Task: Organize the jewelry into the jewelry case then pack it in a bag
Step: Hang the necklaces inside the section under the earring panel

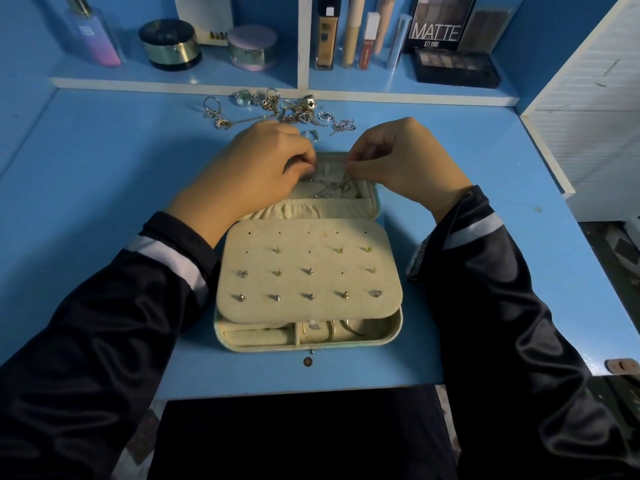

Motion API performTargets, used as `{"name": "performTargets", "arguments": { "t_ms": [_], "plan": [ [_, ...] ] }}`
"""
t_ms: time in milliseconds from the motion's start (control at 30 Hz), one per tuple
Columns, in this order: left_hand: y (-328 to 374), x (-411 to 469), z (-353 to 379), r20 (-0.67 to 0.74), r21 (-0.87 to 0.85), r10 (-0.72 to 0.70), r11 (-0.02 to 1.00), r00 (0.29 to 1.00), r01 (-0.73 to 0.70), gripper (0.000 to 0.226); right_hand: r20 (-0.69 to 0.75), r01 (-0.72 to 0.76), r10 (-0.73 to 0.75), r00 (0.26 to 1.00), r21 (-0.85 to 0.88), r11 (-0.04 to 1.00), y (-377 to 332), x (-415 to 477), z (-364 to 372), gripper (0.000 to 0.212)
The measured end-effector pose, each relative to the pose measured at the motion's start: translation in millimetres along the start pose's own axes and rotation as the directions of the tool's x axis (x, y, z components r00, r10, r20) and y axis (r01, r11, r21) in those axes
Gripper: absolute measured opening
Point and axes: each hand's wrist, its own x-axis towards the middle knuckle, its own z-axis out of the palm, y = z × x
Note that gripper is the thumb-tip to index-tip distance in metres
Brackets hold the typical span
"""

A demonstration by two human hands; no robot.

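Jewelry case lies open in the middle of the worktop, close to the front edge. Small earrings sit in rows on its soft flap. Both hands are over the far half. The left hand and right hand have curled fingers that pinch a thin silver chain. A heap of rings and chains lies by the back edge.

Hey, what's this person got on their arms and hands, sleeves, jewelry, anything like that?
Both arms are in long, shiny dark sleeves: the left sleeve and right sleeve each carry a pale band across the forearm above a dark cuff. The left hand and right hand are bare, with no gloves; no rings or watch show.
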Motion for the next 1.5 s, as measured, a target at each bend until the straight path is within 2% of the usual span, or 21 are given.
{"name": "performTargets", "arguments": {
  "t_ms": [400, 633, 767, 967, 1167, 1333, 1500],
  "plan": [
    [10.3, -9.5, -6.8, 0.031, -0.206, -0.094, 0.974, 0.995, 0.098, 0.013, 0.029, 0.062, -0.064, 0.997, 0.08, 0.995, -1.9, -0.3, 4.4, 0.008],
    [-1.0, -15.1, -15.7, 0.025, -0.179, -0.114, 0.977, 0.993, 0.117, 0.022, 0.039, 0.079, -0.083, 0.996, 0.089, 0.993, -1.2, -1.1, 0.8, 0.006],
    [-6.2, -15.8, -16.0, 0.031, -0.151, -0.103, 0.983, 0.994, 0.106, 0.018, 0.082, 0.106, -0.111, 0.99, 0.057, 0.993, -3.1, -2.7, -2.5, 0.007],
    [-7.8, -14.9, -13.1, -0.008, -0.07, -0.086, 0.994, 0.996, 0.085, 0.012, 0.156, 0.164, -0.15, 0.976, -0.079, 0.983, -7.7, -3.9, 3.0, 0.007],
    [-6.7, -15.7, -11.2, 0.04, -0.06, -0.075, 0.995, 0.996, 0.077, 0.01, 0.164, 0.246, -0.221, 0.961, -0.148, 0.958, -6.6, -2.3, 9.1, 0.008],
    [3.9, -16.3, -8.5, 0.117, -0.156, -0.069, 0.984, 0.991, 0.087, 0.01, 0.234, 0.335, -0.295, 0.926, -0.152, 0.93, -8.6, -4.3, 7.8, 0.009],
    [2.5, -15.4, -9.7, 0.144, -0.221, -0.101, 0.966, 0.984, 0.132, 0.01, 0.155, 0.259, -0.235, 0.96, -0.157, 0.953, -4.1, -0.6, 2.9, 0.008]
  ]
}}
